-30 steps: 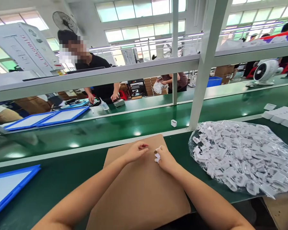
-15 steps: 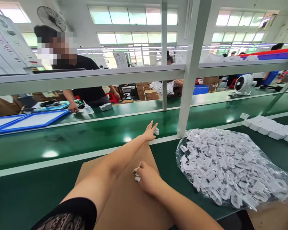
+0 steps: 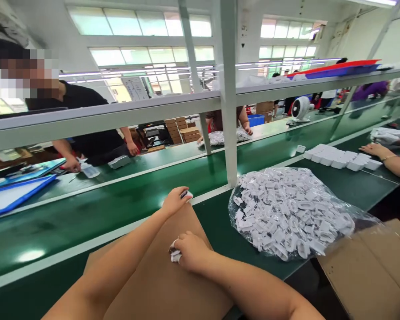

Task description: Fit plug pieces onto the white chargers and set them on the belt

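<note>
My left hand (image 3: 176, 202) is at the edge of the green conveyor belt, above the far end of a brown cardboard sheet (image 3: 166, 284). Its fingers are closed around a small white plastic housing (image 3: 187, 194) with a dark opening. Closer to me, over the cardboard, my right hand (image 3: 194, 252) is curled with its fingertips pinched. Small white pieces (image 3: 175, 256) show at those fingertips; their exact shape is partly hidden by the fingers. To the right of both hands lies a clear plastic bag (image 3: 293, 213) full of white plastic parts.
A metal post (image 3: 229, 133) and shelf rail (image 3: 136, 109) stand ahead. White housings (image 3: 340, 156) sit in rows at right, near a co-worker's hand (image 3: 375, 150). Across the green belt (image 3: 120, 213), another person holds a bottle (image 3: 89, 169). A cardboard box (image 3: 370, 266) is at lower right.
My left hand went from reaching with spread fingers to closing on the white housing and drawing it slightly back. My view turned right, bringing a co-worker's hands into sight.
</note>
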Available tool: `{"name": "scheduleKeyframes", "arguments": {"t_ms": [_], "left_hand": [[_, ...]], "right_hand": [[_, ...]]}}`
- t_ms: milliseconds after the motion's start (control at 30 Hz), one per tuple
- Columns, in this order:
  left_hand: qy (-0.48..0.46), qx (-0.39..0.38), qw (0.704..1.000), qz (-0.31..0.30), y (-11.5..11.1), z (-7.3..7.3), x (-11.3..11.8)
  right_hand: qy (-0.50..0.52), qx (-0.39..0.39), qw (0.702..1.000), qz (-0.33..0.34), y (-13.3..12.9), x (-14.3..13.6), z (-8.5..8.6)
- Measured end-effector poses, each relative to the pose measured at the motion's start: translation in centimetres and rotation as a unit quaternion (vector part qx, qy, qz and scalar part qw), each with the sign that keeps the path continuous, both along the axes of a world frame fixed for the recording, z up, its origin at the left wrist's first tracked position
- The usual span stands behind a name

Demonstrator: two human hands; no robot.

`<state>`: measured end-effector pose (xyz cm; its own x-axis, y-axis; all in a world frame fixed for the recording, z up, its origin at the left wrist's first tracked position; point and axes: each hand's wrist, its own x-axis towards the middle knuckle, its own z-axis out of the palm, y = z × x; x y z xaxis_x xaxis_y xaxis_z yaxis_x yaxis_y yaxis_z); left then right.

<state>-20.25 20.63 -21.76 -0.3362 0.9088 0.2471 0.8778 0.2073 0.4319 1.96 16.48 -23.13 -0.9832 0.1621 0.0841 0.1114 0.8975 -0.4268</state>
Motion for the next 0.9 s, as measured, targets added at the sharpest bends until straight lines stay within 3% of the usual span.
{"name": "scheduleKeyframes", "arguments": {"t_ms": [100, 233, 400, 533, 700, 900], "left_hand": [[-0.054, 0.034, 0.998, 0.029, -5.5, -0.1, -0.1], [-0.091, 0.016, 0.991, 0.099, -12.2, -0.4, 0.1], [-0.121, 0.013, 0.985, 0.121, -17.5, -1.5, 2.1], [-0.135, 0.054, 0.98, 0.136, -18.8, -3.2, 4.4], [-0.13, 0.102, 0.981, 0.103, -18.4, -5.1, 7.0], [-0.202, 0.148, 0.963, 0.097, -18.0, -6.2, 8.0]], "right_hand": [[0.042, -0.024, 0.999, -0.012, 0.0, -0.2, -0.6], [0.097, -0.067, 0.992, -0.047, 0.1, -0.4, -0.9], [0.158, -0.166, 0.97, -0.08, 0.6, -0.5, -1.1], [0.172, -0.232, 0.949, -0.128, 1.4, -0.9, -1.8], [0.198, -0.266, 0.932, -0.144, 2.9, -1.2, -2.6], [0.16, -0.2, 0.951, -0.175, 4.2, -1.0, -2.6]]}}
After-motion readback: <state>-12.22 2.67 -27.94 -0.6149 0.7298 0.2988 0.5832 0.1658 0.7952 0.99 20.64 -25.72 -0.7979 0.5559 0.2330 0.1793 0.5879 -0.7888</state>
